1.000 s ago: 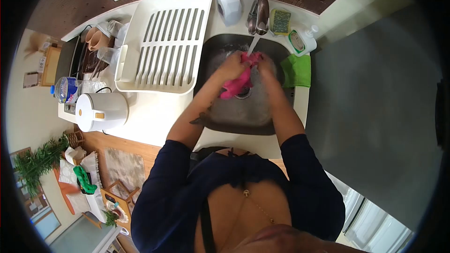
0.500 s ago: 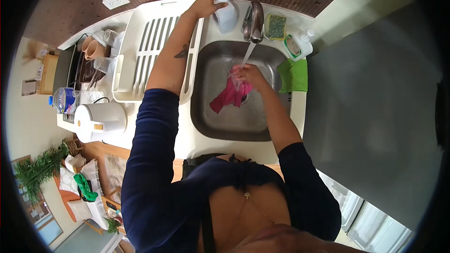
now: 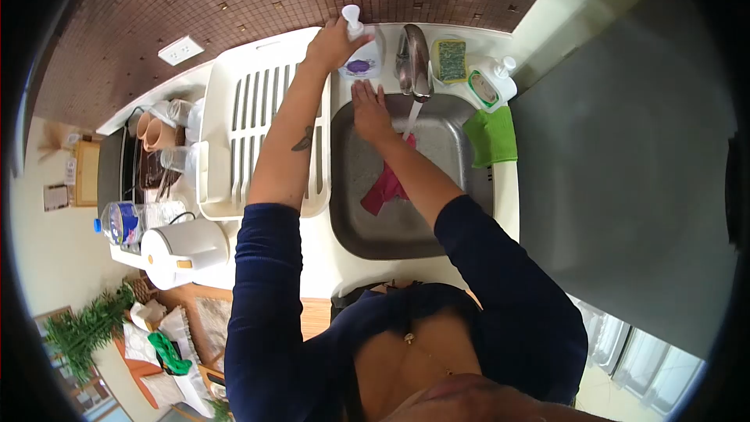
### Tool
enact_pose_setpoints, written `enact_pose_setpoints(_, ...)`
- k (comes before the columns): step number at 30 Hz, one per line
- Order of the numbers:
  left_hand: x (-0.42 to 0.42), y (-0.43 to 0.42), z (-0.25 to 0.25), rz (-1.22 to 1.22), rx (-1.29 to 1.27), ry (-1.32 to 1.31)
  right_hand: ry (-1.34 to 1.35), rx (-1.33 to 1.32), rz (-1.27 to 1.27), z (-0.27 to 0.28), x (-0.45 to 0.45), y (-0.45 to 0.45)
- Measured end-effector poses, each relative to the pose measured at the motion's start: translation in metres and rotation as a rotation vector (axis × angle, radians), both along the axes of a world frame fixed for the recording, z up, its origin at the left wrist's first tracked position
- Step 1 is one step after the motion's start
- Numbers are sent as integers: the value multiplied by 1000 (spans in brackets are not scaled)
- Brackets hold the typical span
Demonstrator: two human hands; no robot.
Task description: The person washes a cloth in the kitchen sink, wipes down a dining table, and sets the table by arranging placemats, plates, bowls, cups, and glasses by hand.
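Note:
My left hand (image 3: 333,45) is wrapped round the upper part of a white pump bottle (image 3: 363,61) with a purple label, behind the sink's back left corner. Just below the bottle's base, my right hand (image 3: 370,112) is held with its fingers stretched out and nothing visible in it. A pink cloth (image 3: 383,191) lies in the metal sink (image 3: 351,234), partly hidden by my right forearm. Water runs from the faucet (image 3: 419,62) onto the cloth.
Left of the sink stands a white dish rack (image 3: 215,180). A sponge (image 3: 451,61), a second pump bottle (image 3: 494,84) and a green cloth (image 3: 492,137) are at the right. Farther left are a white appliance (image 3: 185,250), a plastic bottle (image 3: 123,223), cups and glasses.
My left hand left the pink cloth and took hold of the pump bottle, which has turned to show its label. My right hand let go of the cloth and moved up beside the bottle.

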State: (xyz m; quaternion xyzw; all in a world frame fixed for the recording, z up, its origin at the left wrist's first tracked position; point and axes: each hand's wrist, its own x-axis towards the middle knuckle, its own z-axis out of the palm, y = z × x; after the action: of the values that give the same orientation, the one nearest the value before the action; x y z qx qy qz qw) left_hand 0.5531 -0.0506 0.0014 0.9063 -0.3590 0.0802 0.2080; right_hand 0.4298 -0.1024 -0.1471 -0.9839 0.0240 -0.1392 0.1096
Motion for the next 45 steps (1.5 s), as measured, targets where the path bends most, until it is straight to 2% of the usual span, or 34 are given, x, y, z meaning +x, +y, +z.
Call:
enact_pose_setpoints(2, 6, 3, -7, -29, -37, 40, 4, -11, -27, -4, -3, -5)
enact_pose_setpoints(5, 16, 0, -16, -60, -97, 35, -68, 125, -161, -13, -16, -11)
enact_pose_setpoints(7, 5, -1, 1, 53, 77, 112, -12, 67, -131, -21, -34, -17)
enact_pose_setpoints(8, -3, -2, 8, 65, 115, 62, -117, 88, -33, -17, -66, -25)
enact_pose_setpoints(9, -5, -6, 9, 58, 111, 68, -112, 83, -40, -27, -78, -40)
enact_pose_setpoints(11, -7, -11, 4, -1, 72, 128, 63, 330, -115, -60, -106, -63)
enact_pose_setpoints(13, -6, -16, -3, -21, 26, 155, 63, 406, -158, -34, -135, -86)
enact_pose_setpoints(14, -1, -13, -9, -102, -85, 161, 60, 489, -194, -17, -148, -94)
enact_pose_setpoints(15, 2, -12, -12, -181, -201, 166, 13, 620, -278, -6, -153, -105)
enact_pose_setpoints(16, -1, -12, -10, -153, -173, 163, -33, 753, -362, 3, -157, -116)
enact_pose_setpoints(18, -11, -11, -10, -113, -184, 130, -157, 721, -571, 26, -158, -145)
enact_pose_setpoints(20, -15, -9, -18, -102, -237, 5, -527, 581, -677, 66, -159, -163)
enact_pose_setpoints(22, -24, -2, -23, -56, -297, -86, -604, 223, -636, 76, -152, -193)
enact_pose_setpoints(23, -31, 2, -25, -6, -361, -177, -604, 226, -640, 77, -146, -203)
enact_pose_setpoints(24, -52, 7, -15, 27, -473, -76, -524, 161, -641, 76, -139, -212)
enact_pose_setpoints(26, -105, 12, 3, 151, -689, 284, -446, 99, -645, 78, -131, -228)
enact_pose_setpoints(27, -125, 13, -5, 148, -734, 255, -271, 275, -637, 86, -127, -237)
enact_pose_setpoints(28, -140, 16, -27, 109, -841, 395, -94, 449, -623, 92, -125, -244)
enact_pose_setpoints(30, -184, 16, -61, -34, -1036, 864, -121, 429, -623, 100, -128, -256)
enact_pose_setpoints(32, -225, 2, -74, -81, -839, 1009, -144, 413, -625, 113, -137, -268)
enact_pose_setpoints(33, -232, -2, -102, -204, -745, 921, -131, 429, -581, 126, -149, -271)
enact_pose_setpoints(34, -243, -9, -82, -137, -559, 950, -119, 444, -535, 132, -162, -273)
enact_pose_setpoints(38, -239, -56, -85, -122, -524, 790, 17, 612, -401, 138, -226, -255)
enact_pose_setpoints(40, -220, -92, -71, -170, -389, 309, 51, 657, -370, 134, -257, -238)
enact_pose_setpoints(42, -194, -129, -69, -148, -471, 203, 66, 678, -383, 129, -281, -220)
enact_pose_setpoints(44, -169, -161, -73, 38, -333, 53, 44, 682, -407, 118, -296, -211)
enact_pose_setpoints(45, -161, -172, -73, 32, -331, 54, 42, 684, -413, 110, -301, -210)
